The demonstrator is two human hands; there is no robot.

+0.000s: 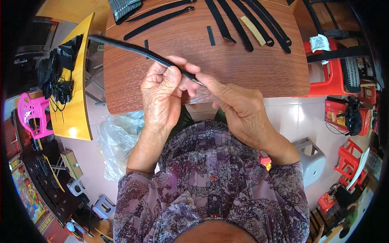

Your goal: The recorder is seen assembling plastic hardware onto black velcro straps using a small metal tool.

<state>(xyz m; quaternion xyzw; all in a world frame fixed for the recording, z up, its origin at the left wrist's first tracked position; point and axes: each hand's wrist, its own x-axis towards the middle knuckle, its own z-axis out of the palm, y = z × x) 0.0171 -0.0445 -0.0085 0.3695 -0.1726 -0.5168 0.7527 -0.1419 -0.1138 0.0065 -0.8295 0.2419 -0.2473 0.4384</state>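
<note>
A long black strap point(133, 47) is held above the near half of the brown table, its free end reaching out to the far left. My left hand point(161, 91) is closed on it, thumb on top and fingers curled beneath. My right hand point(241, 107) pinches the strap's near end between thumb and fingers. A thin shiny edge shows by the right fingertips; whether it belongs to the strap or to a small tool, I cannot tell. Beyond my hands, several similar black straps point(237, 26) lie on the table, some with a rounded, holed end.
On the wood-grain table point(275, 75) lie a tan strip point(252, 30), a short dark strip point(210, 35) and a stacked dark bundle point(123, 9). A yellow table point(75, 109) bearing black items stands left. Clear plastic point(119, 141) and a grey stool point(310, 160) are on the floor.
</note>
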